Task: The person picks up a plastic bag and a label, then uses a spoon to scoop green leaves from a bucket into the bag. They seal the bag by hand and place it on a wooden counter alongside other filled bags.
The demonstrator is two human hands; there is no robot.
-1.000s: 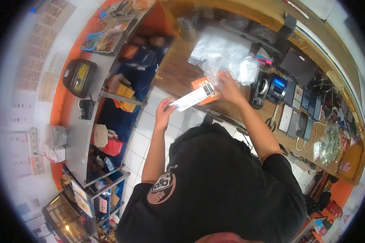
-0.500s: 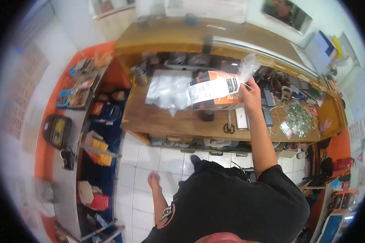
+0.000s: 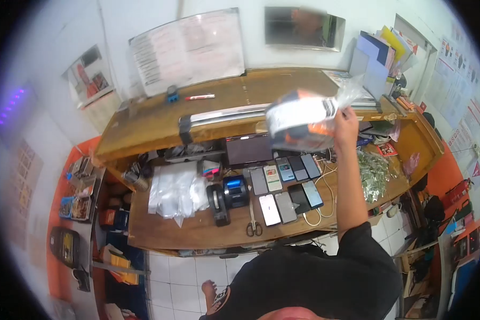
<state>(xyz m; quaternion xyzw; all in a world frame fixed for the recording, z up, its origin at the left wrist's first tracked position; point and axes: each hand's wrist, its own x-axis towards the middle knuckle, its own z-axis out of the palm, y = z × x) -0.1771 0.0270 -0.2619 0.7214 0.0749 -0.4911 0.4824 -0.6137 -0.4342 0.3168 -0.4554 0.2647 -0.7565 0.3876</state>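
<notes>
My right hand [image 3: 346, 128] is closed on the gathered top of a clear plastic bag. Inside that bag is an orange and black package [image 3: 302, 118] with a white label, blurred by motion. It is held up in front of the raised wooden shelf, above the back of the desk. Low at my side hangs my left hand [image 3: 209, 290], its fingers loosely apart and nothing visible in it. Below the package, several phones [image 3: 286, 207] lie in rows on the desk. Scissors [image 3: 254, 228] lie beside them.
The wooden desk [image 3: 160, 234] also carries clear plastic bags [image 3: 178, 189], a tape dispenser [image 3: 217, 205], a blue and black device [image 3: 235, 190] and a dark screen [image 3: 249, 149]. White cables [image 3: 328, 200] run near the phones. A red marker [image 3: 200, 97] rests on the upper shelf.
My right hand has lifted the bagged package higher and farther forward, off the desk area. My view has tilted up, showing the whiteboard and more phones. My left hand still hangs down.
</notes>
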